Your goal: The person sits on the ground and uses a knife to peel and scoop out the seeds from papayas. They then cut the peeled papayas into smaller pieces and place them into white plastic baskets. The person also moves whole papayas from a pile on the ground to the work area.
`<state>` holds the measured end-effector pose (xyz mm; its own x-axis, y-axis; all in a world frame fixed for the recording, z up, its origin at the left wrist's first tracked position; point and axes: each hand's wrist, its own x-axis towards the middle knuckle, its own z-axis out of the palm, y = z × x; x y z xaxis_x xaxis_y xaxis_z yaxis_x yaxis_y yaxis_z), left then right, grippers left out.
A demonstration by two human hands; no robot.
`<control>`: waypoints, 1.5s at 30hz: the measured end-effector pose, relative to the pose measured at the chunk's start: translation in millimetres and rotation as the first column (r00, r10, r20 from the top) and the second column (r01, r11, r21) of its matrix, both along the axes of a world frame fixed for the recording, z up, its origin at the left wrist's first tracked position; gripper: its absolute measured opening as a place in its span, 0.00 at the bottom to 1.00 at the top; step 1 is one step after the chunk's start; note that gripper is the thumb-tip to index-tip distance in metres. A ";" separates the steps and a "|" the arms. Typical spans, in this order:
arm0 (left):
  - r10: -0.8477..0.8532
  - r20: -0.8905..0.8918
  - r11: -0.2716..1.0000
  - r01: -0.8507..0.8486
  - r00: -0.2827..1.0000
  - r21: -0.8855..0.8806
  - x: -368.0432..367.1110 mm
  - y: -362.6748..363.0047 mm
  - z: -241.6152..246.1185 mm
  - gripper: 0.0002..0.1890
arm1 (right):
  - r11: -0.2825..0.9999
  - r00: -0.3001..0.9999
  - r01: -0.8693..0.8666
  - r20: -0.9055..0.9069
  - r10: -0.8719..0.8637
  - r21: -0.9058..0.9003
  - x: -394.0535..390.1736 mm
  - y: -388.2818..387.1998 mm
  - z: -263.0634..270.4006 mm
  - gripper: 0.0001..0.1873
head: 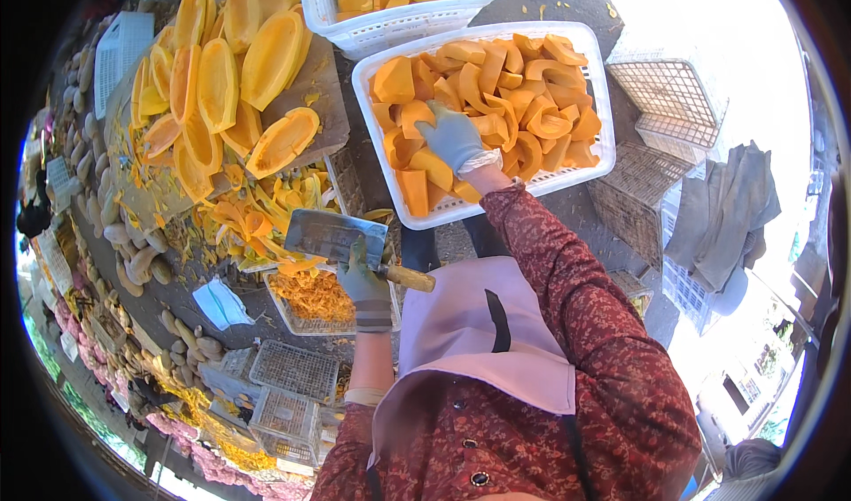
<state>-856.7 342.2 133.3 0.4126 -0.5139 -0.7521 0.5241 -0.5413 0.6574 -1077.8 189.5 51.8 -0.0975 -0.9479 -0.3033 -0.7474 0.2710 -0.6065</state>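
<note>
My left hand (365,282), in a grey glove, grips a cleaver (319,235) close to where blade and wooden handle meet. The broad blade points left and the handle reaches towards my apron. My right hand (453,139), also gloved, rests among peeled pumpkin chunks (548,122) in a white plastic basket (608,119). Its thumb is spread, but the fingertips are partly lost among the chunks, so a grasp cannot be made out. Left of the basket, hollowed pumpkin halves (216,86) are heaped on a board (332,112); one half (282,142) lies near its edge.
Peelings (259,215) pile up below the board, above a crate of shredded orange scraps (312,295). Another white basket (399,26) with pumpkin stands beyond. Crates (638,189) line the right, dark cloth (721,215) over one. Whole pumpkins (139,262) and a face mask (221,303) lie leftward.
</note>
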 end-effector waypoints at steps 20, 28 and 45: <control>-0.266 -0.010 0.962 0.267 0.964 0.062 29.1 -17.5 -1.3 0.19 | 0.761 0.939 0.123 -0.174 -0.298 -0.637 -83.0 18.7 41.7 0.23; -0.339 0.040 0.938 0.335 0.940 0.094 -18.1 -42.0 15.2 0.17 | 0.916 0.909 0.351 -0.162 -0.383 -0.194 -165.6 77.7 5.2 0.19; -0.460 0.020 0.887 0.459 0.887 0.049 -58.1 -44.7 26.3 0.14 | 0.894 0.724 0.356 -0.524 -0.449 -0.273 -189.0 110.8 -39.4 0.32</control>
